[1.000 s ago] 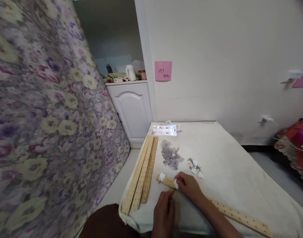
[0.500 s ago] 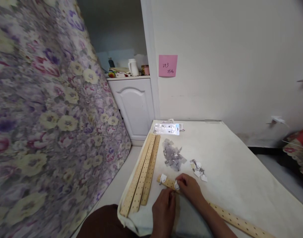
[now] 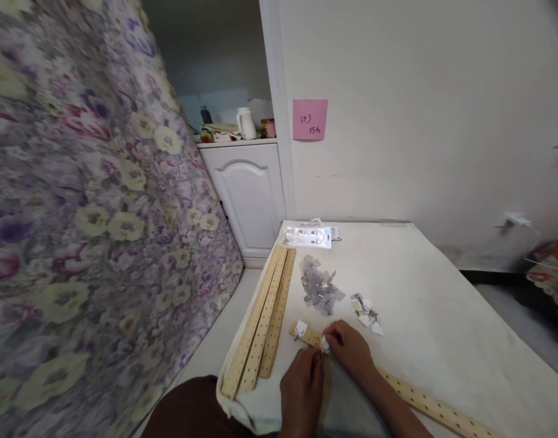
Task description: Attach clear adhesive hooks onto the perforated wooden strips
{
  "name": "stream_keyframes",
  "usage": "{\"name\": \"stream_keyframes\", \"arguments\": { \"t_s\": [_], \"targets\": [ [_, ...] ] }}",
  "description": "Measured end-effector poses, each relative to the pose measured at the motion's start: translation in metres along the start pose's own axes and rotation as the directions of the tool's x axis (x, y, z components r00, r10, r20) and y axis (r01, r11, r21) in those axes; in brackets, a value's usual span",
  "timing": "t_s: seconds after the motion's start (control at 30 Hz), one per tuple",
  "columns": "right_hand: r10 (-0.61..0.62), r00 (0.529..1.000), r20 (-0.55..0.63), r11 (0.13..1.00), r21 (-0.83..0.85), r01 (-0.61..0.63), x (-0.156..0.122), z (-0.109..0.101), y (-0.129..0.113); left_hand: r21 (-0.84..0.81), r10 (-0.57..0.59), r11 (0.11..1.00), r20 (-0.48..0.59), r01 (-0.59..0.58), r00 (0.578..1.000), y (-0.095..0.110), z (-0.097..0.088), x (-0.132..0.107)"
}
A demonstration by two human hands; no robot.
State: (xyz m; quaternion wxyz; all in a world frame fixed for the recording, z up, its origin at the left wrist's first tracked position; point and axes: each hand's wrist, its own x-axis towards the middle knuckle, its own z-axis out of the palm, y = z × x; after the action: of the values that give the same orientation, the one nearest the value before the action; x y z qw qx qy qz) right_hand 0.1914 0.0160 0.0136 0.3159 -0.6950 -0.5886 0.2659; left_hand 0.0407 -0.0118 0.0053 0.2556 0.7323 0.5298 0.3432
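A long wooden strip with rows of holes point(image 3: 436, 406) lies slantwise across the front of the table, partly covered by my right forearm. Thumb and fingers of my right hand point(image 3: 350, 348) pinch a small white tag point(image 3: 325, 344) above the strip. Just below it, my left hand point(image 3: 301, 386) is closed, fingertips together at the strip's near edge; whatever they hold is hidden. Near the strip's far left end sits another white tag point(image 3: 300, 329) with a small metal piece on it. To the right of my right hand, several white tags with metal pieces point(image 3: 366, 313) lie loosely together.
Several perforated wooden strips point(image 3: 260, 325) lie side by side along the table's left edge. A heap of small clear plastic bags point(image 3: 319, 286) is mid-table, with a clear package point(image 3: 307, 237) behind it. A floral curtain point(image 3: 100, 213) hangs at left; a wall point(image 3: 397, 121) stands behind.
Both hands stay at the same spot on the strip, with only slight finger movement around the white tag. The view has shifted very slightly.
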Motion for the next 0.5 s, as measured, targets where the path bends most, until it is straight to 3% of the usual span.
{"name": "stream_keyframes", "arguments": {
  "t_s": [0.5],
  "targets": [
    [-0.042,0.999,-0.018,0.999,-0.005,0.042,-0.007,-0.006,-0.008,0.044,0.047,0.998,0.01,-0.047,0.999,0.003,-0.002,0.0]
  ]
}}
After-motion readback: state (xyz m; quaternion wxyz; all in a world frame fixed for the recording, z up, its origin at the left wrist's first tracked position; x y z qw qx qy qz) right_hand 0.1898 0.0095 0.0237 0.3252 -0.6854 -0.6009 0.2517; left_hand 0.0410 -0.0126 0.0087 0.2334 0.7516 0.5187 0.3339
